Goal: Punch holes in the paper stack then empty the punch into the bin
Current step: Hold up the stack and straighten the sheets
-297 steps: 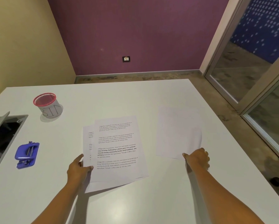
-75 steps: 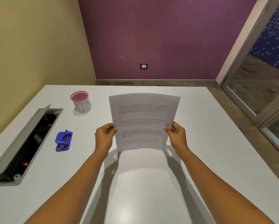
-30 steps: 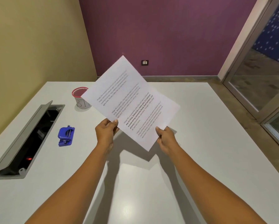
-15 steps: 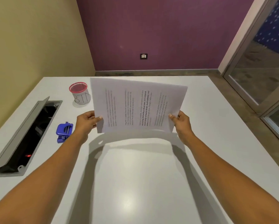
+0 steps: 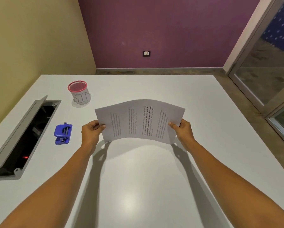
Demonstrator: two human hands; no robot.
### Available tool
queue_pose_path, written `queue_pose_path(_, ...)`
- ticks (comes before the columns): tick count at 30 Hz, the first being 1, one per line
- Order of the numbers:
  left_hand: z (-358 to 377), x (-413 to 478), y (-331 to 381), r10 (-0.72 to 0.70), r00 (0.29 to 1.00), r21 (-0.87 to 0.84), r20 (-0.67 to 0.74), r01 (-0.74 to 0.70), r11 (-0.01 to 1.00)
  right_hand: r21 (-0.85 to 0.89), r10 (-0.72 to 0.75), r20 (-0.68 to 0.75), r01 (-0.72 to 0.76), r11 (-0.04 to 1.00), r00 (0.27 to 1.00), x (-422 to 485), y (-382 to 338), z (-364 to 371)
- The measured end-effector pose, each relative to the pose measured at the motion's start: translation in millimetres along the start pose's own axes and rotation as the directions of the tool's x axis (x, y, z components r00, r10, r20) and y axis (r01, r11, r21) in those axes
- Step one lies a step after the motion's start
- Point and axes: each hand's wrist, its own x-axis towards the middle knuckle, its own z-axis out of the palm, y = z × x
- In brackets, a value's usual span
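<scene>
I hold the paper stack (image 5: 140, 122) sideways over the middle of the white table (image 5: 138, 186), its printed lines running vertically and its middle bowed upward. My left hand (image 5: 91, 131) pinches the left short edge and my right hand (image 5: 183, 130) pinches the right short edge. The stack's lower long edge sits at or just above the table. A blue hole punch (image 5: 63, 134) lies on the table left of my left hand. The bin (image 5: 79, 92), a small cup with a red mesh rim and "BIN" written on it, stands behind the punch.
An open grey cable hatch (image 5: 21, 137) with its lid raised is sunk into the table at the left edge. The table's far edge meets a purple wall; a glass door (image 5: 269, 66) is at the right.
The stack was gathered from the table, lifted upright, then turned a quarter turn to landscape. Over the last half second it came lower toward the table and bowed in the middle.
</scene>
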Motion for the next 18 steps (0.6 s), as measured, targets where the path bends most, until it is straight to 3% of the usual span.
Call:
queue_pose_path(7, -2.1, 4.7, 13.8, 0.052, 0.998, -0.046, -0.026, -0.053, 0.997, 0.033, -0.028, -0.073, 0.03, 0.999, 0.997, 2.4, -11.8, 3.3)
queue_pose_path(13, -3.2, -1.9, -5.5, -0.021, 0.999, -0.011, 0.026, 0.021, 1.0, -0.054, 0.054, -0.03, -0.055, 0.997, 0.998, -3.1, -0.4, 2.9)
queue_pose_path(18, -2.7, 1.0, -2.3, -0.013, 1.0, -0.022, 0.011, 0.014, 1.0, -0.046, 0.026, -0.065, -0.029, 0.998, 0.998, -4.6, -5.6, 3.4)
